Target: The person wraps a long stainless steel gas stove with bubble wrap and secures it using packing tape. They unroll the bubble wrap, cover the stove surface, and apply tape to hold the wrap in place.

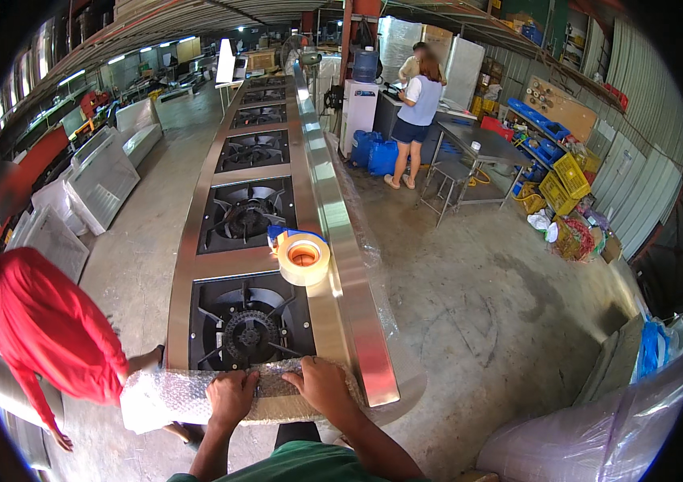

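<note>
A long steel gas range (pixel 312 309) with a row of black burners (pixel 251 325) stretches away in front of me. Clear bubble wrap (pixel 166 394) lies across its near end and hangs out past the left side. My left hand (pixel 231 397) is closed on the upper edge of the wrap, thumb on top. A short way to the right, my right hand (pixel 324 387) grips the same edge, its thumb pointing inward. A roll of packing tape (pixel 304 259) on a blue dispenser rests on the range beyond my hands.
At the left, a person in red (pixel 56 321) stands close, one arm near the wrap's end. Steel units (pixel 104 181) line the left floor. To the right are a metal table (pixel 490 143), a stool (pixel 447 181), yellow crates (pixel 562 189) and a large plastic-wrapped bundle (pixel 590 426). Two people stand farther back.
</note>
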`<state>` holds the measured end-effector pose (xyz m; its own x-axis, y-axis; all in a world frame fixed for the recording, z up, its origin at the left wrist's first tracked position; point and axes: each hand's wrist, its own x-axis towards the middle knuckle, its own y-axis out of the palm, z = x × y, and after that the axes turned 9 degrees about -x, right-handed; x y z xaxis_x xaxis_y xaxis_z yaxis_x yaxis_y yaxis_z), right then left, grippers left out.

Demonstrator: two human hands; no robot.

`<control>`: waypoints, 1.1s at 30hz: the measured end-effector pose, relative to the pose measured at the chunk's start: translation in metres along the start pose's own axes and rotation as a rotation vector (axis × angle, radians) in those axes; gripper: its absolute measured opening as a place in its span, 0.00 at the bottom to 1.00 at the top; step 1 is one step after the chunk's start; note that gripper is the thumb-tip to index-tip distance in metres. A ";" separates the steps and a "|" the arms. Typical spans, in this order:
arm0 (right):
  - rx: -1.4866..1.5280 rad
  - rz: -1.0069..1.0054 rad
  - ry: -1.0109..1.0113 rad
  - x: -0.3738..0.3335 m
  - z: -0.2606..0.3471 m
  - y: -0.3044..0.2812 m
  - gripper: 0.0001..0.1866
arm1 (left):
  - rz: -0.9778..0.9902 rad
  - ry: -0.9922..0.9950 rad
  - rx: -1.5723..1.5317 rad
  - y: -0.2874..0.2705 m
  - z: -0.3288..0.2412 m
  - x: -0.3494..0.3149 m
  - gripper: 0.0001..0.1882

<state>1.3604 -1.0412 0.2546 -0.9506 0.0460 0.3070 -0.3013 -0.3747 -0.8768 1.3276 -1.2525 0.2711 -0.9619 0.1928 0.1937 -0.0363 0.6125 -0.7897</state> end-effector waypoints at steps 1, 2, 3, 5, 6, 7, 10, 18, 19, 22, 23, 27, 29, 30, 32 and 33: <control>0.001 -0.001 0.000 0.000 0.000 0.000 0.27 | -0.020 0.019 -0.002 0.001 0.002 -0.001 0.21; 0.003 -0.001 0.000 0.000 0.001 0.000 0.27 | -0.040 0.038 -0.004 0.003 0.004 -0.001 0.21; -0.001 0.000 0.001 0.000 0.001 0.000 0.26 | -0.060 0.057 -0.006 0.005 0.005 -0.002 0.21; -0.011 0.003 0.006 0.001 0.000 0.002 0.26 | -0.074 0.047 0.006 0.008 0.005 -0.002 0.22; -0.011 -0.003 0.002 0.001 0.000 0.003 0.25 | -0.081 0.042 0.011 0.008 0.005 -0.002 0.22; -0.012 -0.009 -0.002 0.000 0.000 0.003 0.25 | -0.085 0.043 0.016 0.009 0.006 -0.002 0.22; 0.009 -0.023 -0.010 -0.001 -0.002 0.008 0.24 | -0.097 0.040 0.025 0.011 0.006 -0.002 0.22; 0.031 0.028 0.044 -0.003 -0.004 0.018 0.22 | -0.103 0.043 0.061 0.016 0.014 -0.002 0.23; 0.025 0.033 0.040 -0.003 -0.004 0.015 0.22 | -0.099 0.021 0.063 0.016 0.012 -0.002 0.23; 0.029 0.061 0.042 -0.002 -0.003 0.013 0.22 | -0.093 -0.016 0.069 0.011 0.005 -0.002 0.24; 0.034 0.073 0.044 -0.002 -0.003 0.013 0.21 | -0.096 -0.010 0.070 0.011 0.005 -0.003 0.25; 0.034 0.024 0.028 -0.004 -0.007 0.019 0.20 | -0.089 -0.029 0.059 0.010 0.000 -0.001 0.25; 0.048 -0.001 0.015 -0.004 -0.006 0.019 0.19 | -0.101 -0.007 0.049 0.013 0.006 -0.001 0.24; 0.056 -0.012 0.002 -0.004 -0.006 0.018 0.19 | -0.107 0.004 0.043 0.014 0.008 -0.001 0.24; 0.070 -0.036 -0.017 -0.003 -0.006 0.018 0.19 | -0.114 0.009 0.028 0.011 0.002 -0.001 0.24; 0.078 -0.036 -0.013 -0.003 -0.006 0.017 0.18 | -0.117 0.012 0.020 0.011 0.000 0.000 0.24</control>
<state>1.3578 -1.0417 0.2368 -0.9380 0.0488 0.3433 -0.3283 -0.4437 -0.8339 1.3273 -1.2458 0.2629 -0.9474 0.1300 0.2923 -0.1539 0.6157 -0.7728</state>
